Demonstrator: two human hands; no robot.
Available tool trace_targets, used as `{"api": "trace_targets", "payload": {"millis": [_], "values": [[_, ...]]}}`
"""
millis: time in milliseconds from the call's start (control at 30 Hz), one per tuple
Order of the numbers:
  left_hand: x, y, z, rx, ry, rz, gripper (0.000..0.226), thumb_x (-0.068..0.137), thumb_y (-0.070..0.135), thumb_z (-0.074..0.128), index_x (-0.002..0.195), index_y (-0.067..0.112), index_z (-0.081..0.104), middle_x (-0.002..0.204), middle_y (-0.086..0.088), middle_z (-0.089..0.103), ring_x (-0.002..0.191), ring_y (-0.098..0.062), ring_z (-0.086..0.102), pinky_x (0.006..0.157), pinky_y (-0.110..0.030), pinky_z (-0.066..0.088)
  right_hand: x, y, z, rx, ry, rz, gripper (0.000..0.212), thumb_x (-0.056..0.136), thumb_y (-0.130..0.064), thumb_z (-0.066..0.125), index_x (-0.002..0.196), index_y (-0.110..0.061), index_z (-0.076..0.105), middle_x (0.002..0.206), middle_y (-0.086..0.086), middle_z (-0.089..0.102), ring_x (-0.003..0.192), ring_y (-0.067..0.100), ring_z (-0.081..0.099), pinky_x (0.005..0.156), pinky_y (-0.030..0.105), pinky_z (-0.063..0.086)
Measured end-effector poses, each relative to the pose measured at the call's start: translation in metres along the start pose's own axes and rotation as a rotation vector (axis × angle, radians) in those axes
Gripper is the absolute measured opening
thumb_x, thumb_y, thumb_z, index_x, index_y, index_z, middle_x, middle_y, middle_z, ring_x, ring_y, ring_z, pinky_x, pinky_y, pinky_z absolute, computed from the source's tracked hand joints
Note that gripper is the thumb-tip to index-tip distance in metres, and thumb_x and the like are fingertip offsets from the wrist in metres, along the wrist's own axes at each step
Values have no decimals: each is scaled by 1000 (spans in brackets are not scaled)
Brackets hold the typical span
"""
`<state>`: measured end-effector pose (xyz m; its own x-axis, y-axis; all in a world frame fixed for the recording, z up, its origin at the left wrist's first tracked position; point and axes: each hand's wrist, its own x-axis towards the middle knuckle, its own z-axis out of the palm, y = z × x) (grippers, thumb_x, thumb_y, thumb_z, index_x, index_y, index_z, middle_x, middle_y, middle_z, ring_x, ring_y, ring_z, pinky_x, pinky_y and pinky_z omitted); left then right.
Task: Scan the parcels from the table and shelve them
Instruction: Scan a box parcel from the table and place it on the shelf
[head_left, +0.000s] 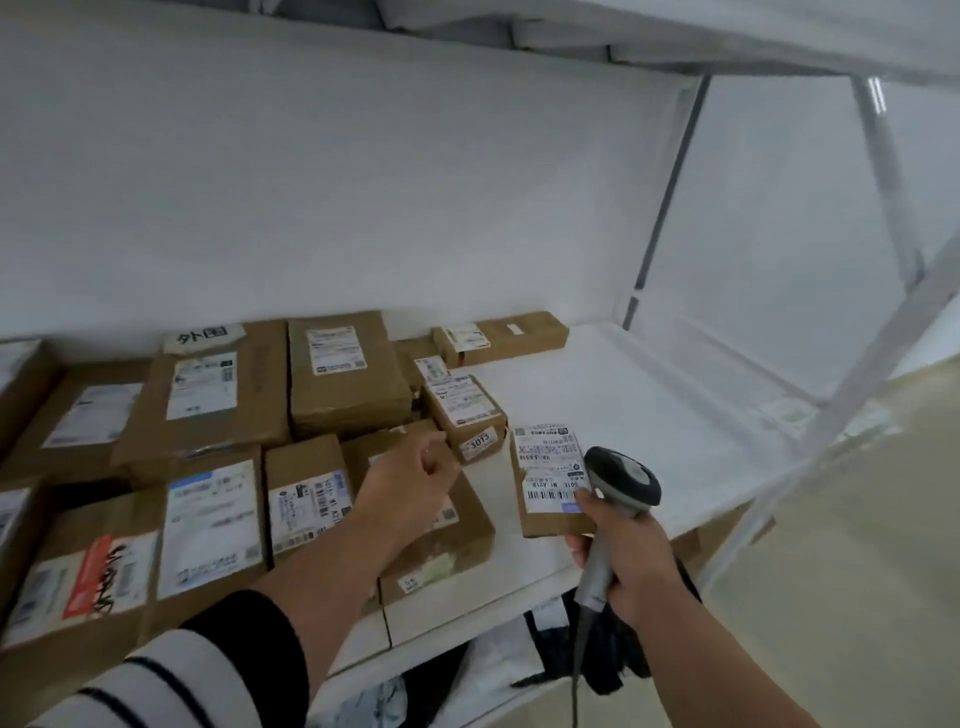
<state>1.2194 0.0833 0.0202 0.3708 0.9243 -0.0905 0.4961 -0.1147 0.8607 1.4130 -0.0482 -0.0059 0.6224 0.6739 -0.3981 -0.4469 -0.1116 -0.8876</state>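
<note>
Several brown cardboard parcels with white labels lie flat on a white shelf board (639, 400), filling its left half. My right hand (626, 569) grips a grey handheld barcode scanner (623, 480), its head just right of a small labelled parcel (543, 470) lying alone near the shelf's front. My left hand (415, 480) reaches out over a brown parcel (462, 538) at the front of the pile, fingers loosely curled, nothing seen in them. Its fingertips are hidden. A small parcel tagged 3013 (467, 413) sits just beyond that hand.
The right half of the shelf board is bare white. Grey metal uprights (670, 192) and a slanted brace (883, 332) frame the right end. Another shelf (675, 41) runs overhead. Dark and white bags (498, 670) lie on the level below. The scanner's cable (575, 691) hangs down.
</note>
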Motion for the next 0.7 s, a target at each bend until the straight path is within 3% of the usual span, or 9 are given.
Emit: {"api": "trace_targets", "payload": {"millis": [100, 233, 367, 533, 700], "values": [[13, -2, 6, 87, 74, -35, 29, 94, 41, 55, 123, 42, 55, 93, 17, 59, 54, 2, 61, 36, -11, 38, 40, 4, 7, -161, -41, 82, 14, 88, -16, 77, 99, -9, 72, 76, 8, 76, 55, 21, 61, 51, 30, 55], [18, -12, 16, 155, 111, -87, 35, 94, 37, 58, 129, 37, 55, 86, 15, 60, 65, 19, 55, 38, -4, 35, 74, 19, 22, -307, -107, 153, 17, 87, -22, 78, 99, -12, 71, 89, 7, 76, 76, 26, 69, 49, 28, 54], [15, -18, 19, 172, 100, -129, 36, 95, 35, 56, 132, 36, 54, 84, 14, 61, 65, 9, 60, 41, -5, 38, 91, 24, 32, -354, -124, 215, 15, 87, -25, 77, 96, -15, 70, 95, 9, 73, 90, 31, 67, 52, 32, 57], [7, -11, 18, 215, 84, -97, 36, 96, 37, 55, 132, 36, 54, 88, 17, 60, 65, 3, 60, 42, -5, 36, 88, 20, 27, -395, -132, 236, 18, 86, -27, 79, 94, -14, 71, 93, 11, 69, 88, 30, 63, 47, 32, 56], [-14, -3, 4, 221, 118, -49, 34, 97, 37, 53, 130, 37, 55, 84, 17, 62, 66, 5, 61, 41, -6, 38, 62, 18, 19, -485, -43, 96, 18, 89, -28, 75, 90, -12, 66, 84, 11, 62, 76, 27, 60, 58, 38, 56]]}}
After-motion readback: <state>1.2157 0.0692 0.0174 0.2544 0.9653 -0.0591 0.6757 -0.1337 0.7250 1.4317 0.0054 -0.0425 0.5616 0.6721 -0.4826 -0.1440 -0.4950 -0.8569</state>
